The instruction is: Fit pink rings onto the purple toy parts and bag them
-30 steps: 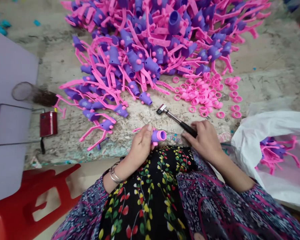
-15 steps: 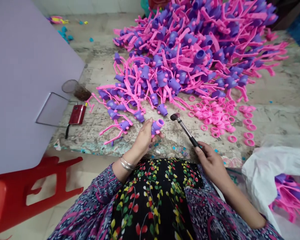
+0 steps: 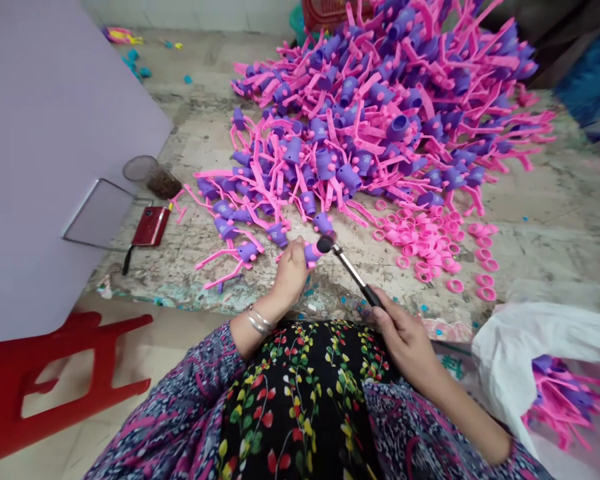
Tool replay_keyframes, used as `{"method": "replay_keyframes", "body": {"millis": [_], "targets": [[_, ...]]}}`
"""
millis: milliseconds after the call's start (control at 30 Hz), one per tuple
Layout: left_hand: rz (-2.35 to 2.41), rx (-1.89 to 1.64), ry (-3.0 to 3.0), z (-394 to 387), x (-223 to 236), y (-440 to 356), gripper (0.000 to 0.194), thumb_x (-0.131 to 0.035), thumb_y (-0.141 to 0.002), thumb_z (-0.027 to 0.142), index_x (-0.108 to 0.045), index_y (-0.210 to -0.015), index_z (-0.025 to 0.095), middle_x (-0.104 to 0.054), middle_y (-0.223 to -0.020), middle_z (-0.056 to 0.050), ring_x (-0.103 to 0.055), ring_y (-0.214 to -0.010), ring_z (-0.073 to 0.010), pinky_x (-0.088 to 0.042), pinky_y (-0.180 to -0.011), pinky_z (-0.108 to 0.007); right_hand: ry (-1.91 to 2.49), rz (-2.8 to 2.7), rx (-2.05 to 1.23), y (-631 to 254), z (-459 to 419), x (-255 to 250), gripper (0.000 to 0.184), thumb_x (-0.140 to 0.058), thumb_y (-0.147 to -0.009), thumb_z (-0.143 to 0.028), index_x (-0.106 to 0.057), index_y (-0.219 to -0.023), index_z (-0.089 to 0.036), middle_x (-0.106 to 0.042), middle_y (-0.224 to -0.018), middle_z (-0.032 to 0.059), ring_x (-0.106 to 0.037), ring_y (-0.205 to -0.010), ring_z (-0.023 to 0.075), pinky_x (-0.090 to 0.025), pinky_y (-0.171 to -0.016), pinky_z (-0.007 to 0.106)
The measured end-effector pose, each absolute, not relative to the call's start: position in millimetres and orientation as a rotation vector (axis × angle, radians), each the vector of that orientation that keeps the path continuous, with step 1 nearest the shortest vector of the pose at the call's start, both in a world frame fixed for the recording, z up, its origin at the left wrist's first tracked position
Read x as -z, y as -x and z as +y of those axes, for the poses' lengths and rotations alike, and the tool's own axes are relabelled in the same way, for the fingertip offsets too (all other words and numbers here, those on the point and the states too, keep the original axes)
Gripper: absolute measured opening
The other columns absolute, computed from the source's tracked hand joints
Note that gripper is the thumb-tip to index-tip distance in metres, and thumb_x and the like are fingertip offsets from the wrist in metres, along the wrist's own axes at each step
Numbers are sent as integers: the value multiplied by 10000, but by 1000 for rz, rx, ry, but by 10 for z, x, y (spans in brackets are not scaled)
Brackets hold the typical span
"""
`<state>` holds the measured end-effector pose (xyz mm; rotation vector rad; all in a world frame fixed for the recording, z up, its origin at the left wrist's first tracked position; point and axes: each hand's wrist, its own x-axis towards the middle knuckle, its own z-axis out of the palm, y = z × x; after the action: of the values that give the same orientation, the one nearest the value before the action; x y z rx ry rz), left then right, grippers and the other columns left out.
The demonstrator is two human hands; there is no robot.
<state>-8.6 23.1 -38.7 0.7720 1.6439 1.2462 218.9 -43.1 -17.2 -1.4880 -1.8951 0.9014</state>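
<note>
My left hand point(image 3: 291, 272) is closed around a purple plastic toy body point(image 3: 312, 253) with a pink ring at its neck end, just above the table's front edge. My right hand point(image 3: 397, 327) grips the black handle of a small hammer point(image 3: 351, 270) with a metal shaft and a dark round head. The hammer head is at the ringed end of the toy body and partly covers it. Close by on the left lies another purple body with pink limbs point(image 3: 247, 251). Loose pink rings point(image 3: 425, 243) are scattered to the right of the hammer.
A large heap of purple and pink toy parts point(image 3: 350, 127) covers the back of the worn table point(image 3: 540, 220). At the left are a dark red box-shaped device point(image 3: 151, 225) and a clear cup point(image 3: 157, 179). A white bag point(image 3: 510, 340) with similar parts hangs front right; a red stool point(image 3: 100, 360) stands front left.
My right hand has moved left, bringing the hammer head from beside the toy body onto its ringed end. The toy body has tipped toward the right. The view has shifted slightly.
</note>
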Motion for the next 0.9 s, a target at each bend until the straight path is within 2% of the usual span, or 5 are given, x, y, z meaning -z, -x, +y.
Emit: {"method": "replay_keyframes", "body": {"millis": [200, 300, 667, 767, 900], "targets": [[1667, -1269, -838, 294, 423, 90, 353, -353, -979, 484, -518, -835, 207, -544, -743, -19, -526, -630, -146, -468, -552, -260, 1541, -1778, -648, -2202, -420, 144, 426, -470, -967, -366, -610, -1341, -218, -754, -905, 83, -710, -739, 240, -581, -701, 383], [1629, -1236, -809, 328, 407, 55, 334, -359, -972, 452, -473, -770, 212, -478, -674, 4, -480, -588, -138, -425, -514, -244, 1479, -2006, -710, -2204, -412, 154, 407, -495, -958, -341, -635, -1317, -210, -765, -974, 90, -724, -776, 241, -579, -702, 358], [1544, -1267, -732, 379, 343, 59, 340, -425, -954, 477, -462, -750, 207, -468, -690, 14, -448, -590, -117, -409, -516, -219, 1635, -1905, -499, -2298, -441, 209, 442, -459, -980, -347, -584, -1365, -170, -738, -1153, 129, -740, -893, 251, -585, -756, 354], [1550, -1274, -797, 388, 352, 58, 309, -446, -948, 447, -483, -762, 203, -494, -703, 8, -462, -600, -120, -406, -523, -222, 1677, -1869, -403, -2307, -450, 215, 493, -451, -973, -377, -562, -1388, -133, -741, -1128, 151, -740, -847, 260, -582, -730, 362], [1551, -1276, -824, 378, 363, 75, 298, -407, -961, 416, -482, -763, 206, -501, -696, 7, -467, -593, -126, -402, -525, -232, 1769, -2051, -625, -2331, -446, 265, 484, -433, -973, -421, -628, -1329, -158, -775, -1011, 115, -744, -836, 266, -582, -707, 354]]}}
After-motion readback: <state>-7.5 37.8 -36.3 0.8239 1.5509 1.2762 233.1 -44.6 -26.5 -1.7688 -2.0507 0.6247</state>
